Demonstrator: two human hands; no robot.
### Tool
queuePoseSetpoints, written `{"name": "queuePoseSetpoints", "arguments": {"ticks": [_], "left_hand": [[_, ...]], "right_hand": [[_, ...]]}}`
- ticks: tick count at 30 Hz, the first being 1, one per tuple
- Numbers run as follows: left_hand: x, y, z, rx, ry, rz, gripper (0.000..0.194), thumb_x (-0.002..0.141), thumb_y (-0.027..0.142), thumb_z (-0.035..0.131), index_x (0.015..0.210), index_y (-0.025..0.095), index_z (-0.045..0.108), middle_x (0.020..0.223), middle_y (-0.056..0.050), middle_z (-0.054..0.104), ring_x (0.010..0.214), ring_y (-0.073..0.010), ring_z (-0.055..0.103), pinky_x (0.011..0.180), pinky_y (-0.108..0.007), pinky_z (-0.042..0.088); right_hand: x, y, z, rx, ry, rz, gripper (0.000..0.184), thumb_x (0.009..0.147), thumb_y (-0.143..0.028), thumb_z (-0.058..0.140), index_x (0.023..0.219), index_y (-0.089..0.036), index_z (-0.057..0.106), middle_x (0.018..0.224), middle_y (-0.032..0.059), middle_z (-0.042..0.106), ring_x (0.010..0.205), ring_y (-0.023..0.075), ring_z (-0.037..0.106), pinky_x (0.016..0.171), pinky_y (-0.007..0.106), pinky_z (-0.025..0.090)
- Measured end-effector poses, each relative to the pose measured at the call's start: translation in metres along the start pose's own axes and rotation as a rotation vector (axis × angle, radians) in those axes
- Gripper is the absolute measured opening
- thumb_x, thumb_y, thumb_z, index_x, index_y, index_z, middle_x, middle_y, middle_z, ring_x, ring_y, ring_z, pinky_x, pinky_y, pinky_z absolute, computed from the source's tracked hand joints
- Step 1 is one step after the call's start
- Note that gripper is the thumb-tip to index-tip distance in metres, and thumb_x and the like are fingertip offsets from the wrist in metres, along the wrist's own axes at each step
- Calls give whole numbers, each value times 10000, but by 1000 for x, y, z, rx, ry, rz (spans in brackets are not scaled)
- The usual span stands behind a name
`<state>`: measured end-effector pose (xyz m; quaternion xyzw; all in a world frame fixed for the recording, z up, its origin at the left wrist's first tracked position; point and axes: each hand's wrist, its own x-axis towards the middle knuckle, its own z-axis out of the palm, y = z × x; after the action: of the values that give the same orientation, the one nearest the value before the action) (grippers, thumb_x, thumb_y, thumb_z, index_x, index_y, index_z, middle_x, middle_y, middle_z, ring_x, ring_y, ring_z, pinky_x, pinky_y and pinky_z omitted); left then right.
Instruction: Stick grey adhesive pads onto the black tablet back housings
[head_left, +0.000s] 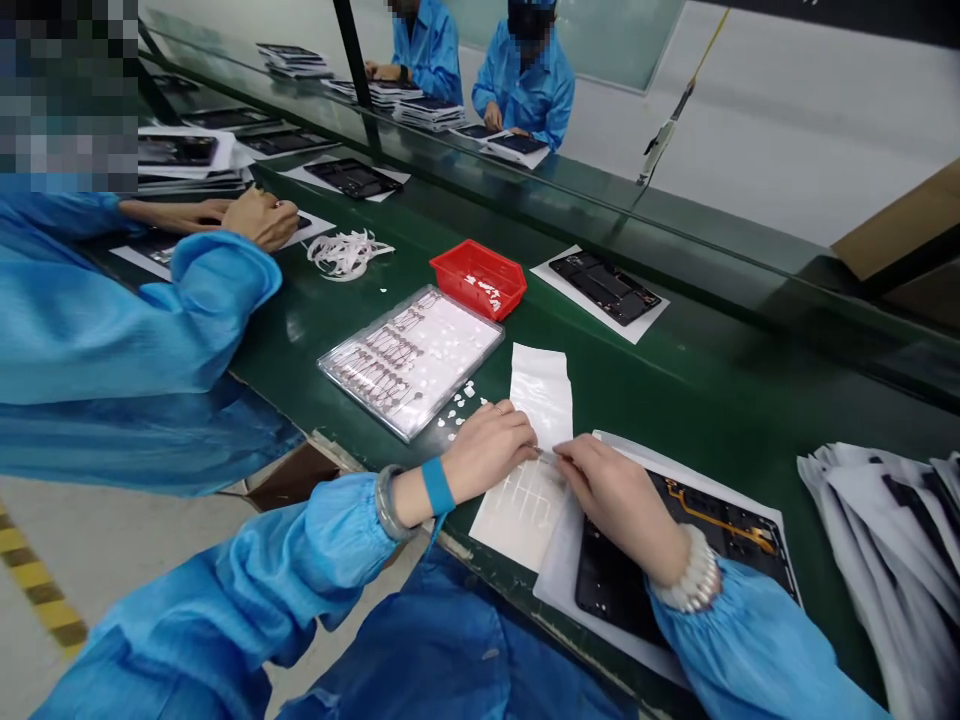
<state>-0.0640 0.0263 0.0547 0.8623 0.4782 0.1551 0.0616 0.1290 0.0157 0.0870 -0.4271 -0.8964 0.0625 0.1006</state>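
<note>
My left hand [491, 446] is closed in a pinch over a white backing sheet [538, 390] with pale cut-out outlines on its lower part. Just to the right, my right hand [619, 500] pinches too, its fingertips close to the left ones. Whatever sits between the fingertips is too small to make out. Beneath my right forearm lies a black tablet housing [615, 575] with an orange flex cable [712, 517], resting on white paper. Left of the sheet, small white sticker pieces [460, 402] are scattered near a clear tray [420, 355] holding rows of small wired parts.
A red bin [480, 278] with white scraps stands behind the tray. Another black housing [604, 285] lies on paper farther back. White sheets [862, 540] are piled at right. At left, a co-worker's hand [262, 218] works near curled white strips [346, 255]. A glass partition runs behind.
</note>
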Motion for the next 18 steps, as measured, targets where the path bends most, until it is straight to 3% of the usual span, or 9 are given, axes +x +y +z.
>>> {"name": "queuePoseSetpoints", "arguments": {"ticks": [3,8,13,18], "left_hand": [[1,-3,0,4,-4,33,171,877,312,610,778,177,646,794,4,633,828,-173,493,688,-304,302],[3,-5,-1,34,-27,80,234,903,325,570,747,160,630,789,-13,636,830,-177,494,656,-314,262],[8,-5,-2,53,-57,102,269,922,303,537,728,142,630,783,-34,639,836,-184,511,652,-324,253],[9,-11,-9,15,-108,127,203,842,353,654,768,164,641,792,-6,645,854,-173,550,671,-297,288]], "right_hand": [[18,-4,5,-39,-63,26,137,906,-233,506,990,-189,605,901,34,645,717,159,628,584,266,422],[25,-7,6,-202,-147,-20,221,947,-303,435,837,-183,585,819,32,611,620,146,592,491,269,313],[23,-8,7,-288,-141,-57,175,937,-202,432,844,-171,578,801,32,593,570,129,561,453,283,261],[16,-11,1,-221,-77,-126,192,895,-105,441,804,-156,603,782,48,607,673,152,584,488,270,306]]}}
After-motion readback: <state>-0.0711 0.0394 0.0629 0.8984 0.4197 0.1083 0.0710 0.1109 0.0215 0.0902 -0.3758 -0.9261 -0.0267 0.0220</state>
